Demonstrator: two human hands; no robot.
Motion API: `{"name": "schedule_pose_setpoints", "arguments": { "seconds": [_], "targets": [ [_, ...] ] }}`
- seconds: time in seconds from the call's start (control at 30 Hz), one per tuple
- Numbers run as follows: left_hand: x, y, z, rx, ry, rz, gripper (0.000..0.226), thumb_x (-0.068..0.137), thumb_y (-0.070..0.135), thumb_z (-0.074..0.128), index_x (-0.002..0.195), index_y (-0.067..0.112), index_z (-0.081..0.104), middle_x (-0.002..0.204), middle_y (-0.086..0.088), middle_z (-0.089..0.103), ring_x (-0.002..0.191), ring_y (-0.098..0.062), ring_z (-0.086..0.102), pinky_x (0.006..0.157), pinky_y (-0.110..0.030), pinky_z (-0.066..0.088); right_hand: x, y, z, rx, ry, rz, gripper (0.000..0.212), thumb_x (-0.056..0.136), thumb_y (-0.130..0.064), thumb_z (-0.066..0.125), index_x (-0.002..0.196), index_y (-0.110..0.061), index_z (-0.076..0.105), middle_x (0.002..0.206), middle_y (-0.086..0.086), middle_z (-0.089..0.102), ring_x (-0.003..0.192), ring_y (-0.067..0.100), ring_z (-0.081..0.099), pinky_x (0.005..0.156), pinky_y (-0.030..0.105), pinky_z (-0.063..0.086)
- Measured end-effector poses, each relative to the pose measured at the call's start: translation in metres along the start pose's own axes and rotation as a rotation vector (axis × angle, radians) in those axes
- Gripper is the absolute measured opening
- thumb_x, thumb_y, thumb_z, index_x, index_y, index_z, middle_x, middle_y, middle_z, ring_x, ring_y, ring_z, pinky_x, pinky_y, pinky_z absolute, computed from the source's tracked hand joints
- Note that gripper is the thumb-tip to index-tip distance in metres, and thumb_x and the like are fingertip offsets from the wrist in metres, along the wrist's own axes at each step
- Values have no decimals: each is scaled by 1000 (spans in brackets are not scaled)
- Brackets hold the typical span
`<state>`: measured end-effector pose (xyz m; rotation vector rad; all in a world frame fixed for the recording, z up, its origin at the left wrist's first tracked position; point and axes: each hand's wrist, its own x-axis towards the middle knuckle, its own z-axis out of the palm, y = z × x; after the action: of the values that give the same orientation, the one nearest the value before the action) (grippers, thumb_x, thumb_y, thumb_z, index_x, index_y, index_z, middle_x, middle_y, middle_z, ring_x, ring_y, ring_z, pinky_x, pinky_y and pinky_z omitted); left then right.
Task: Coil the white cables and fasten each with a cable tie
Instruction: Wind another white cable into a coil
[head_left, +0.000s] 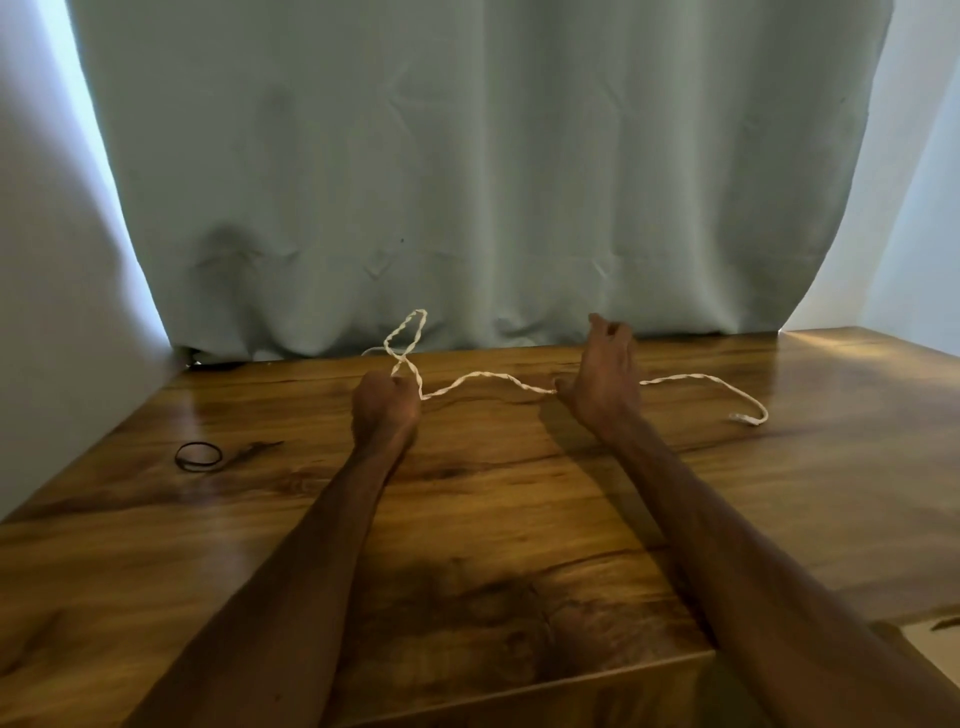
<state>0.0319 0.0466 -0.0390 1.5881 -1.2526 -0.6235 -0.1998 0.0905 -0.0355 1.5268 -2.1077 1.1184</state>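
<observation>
Our left hand (385, 402) clenches the white cable (488, 376) under a raised loop. Our right hand (605, 379), fingers (608, 330) released, covers the cable farther right.

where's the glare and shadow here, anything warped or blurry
Head view: glare on the wooden table at far right and left; right hand casts a soft shadow leftward; wide-angle bows the curtain edges; white cable looks fairly sharp.

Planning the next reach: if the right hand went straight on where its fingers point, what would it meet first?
Probably the grey-green curtain behind the wooden table; nothing shows between it and the right hand, though depth is unclear.
</observation>
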Motion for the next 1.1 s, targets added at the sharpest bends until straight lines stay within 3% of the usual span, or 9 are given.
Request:
{"name": "schedule_pose_setpoints", "arguments": {
  "seconds": [0.17,0.3,0.4,0.53,0.67,0.77,0.87,1.0,1.1],
  "targets": [
    [-7,5,-2,61,0,115,32,104,35,49,81,13,54,95,-8,58,75,-22,51,64,-34,37,-9,-6,17,14,-442,-188,21,86,-15,65,103,-10,74,112,14,72,98,33,65,87,42,56],
    [-14,13,-5,170,70,344,34,104,26,46,97,-1,66,96,-17,64,94,-34,63,72,-34,36,-13,-10,28,18,-561,-286,15,85,-6,58,81,-11,71,83,8,72,80,26,65,72,41,55],
    [-19,19,-7,179,116,416,35,105,28,48,99,-2,66,101,-19,67,100,-35,64,75,-33,37,-20,-20,27,-67,-591,-352,15,91,-9,59,104,-9,67,112,16,67,108,34,62,87,42,52],
    [-22,17,-8,203,101,434,32,100,25,53,89,-2,67,87,-13,62,88,-31,61,71,-34,35,-24,-38,13,-34,-385,-338,62,90,-11,67,146,-2,43,152,22,43,141,36,41,115,46,39],
    [-22,15,-5,253,-64,352,22,95,28,57,87,7,58,89,-6,55,82,-22,51,71,-35,39,-33,-58,2,330,-82,-554,72,80,0,57,149,-14,39,146,9,47,126,21,51,93,30,50],
    [-24,21,1,78,-212,310,24,89,28,55,80,5,54,86,-7,58,83,-26,58,67,-35,44,-39,-66,16,249,-163,-679,56,86,-11,59,141,-17,51,138,5,54,120,20,54,87,25,45],
    [-31,34,1,2,-294,273,31,92,22,56,65,10,52,69,-3,56,65,-19,51,52,-32,33,-32,-55,27,279,-170,-615,36,92,-25,46,118,-7,65,112,11,67,103,30,60,86,39,47],
    [-33,42,4,-225,-601,159,52,91,53,55,82,5,73,61,-5,65,41,-13,42,42,-21,27,-18,-39,22,219,-16,-549,40,89,-41,51,102,-6,65,94,10,65,87,31,57,75,44,43],
    [-37,46,6,-247,-674,164,54,105,46,46,88,1,72,54,-4,52,35,-9,33,38,-17,23,-11,-36,21,115,66,-571,39,83,-40,56,104,-8,66,97,9,65,89,30,58,75,42,43]
  ]
}}
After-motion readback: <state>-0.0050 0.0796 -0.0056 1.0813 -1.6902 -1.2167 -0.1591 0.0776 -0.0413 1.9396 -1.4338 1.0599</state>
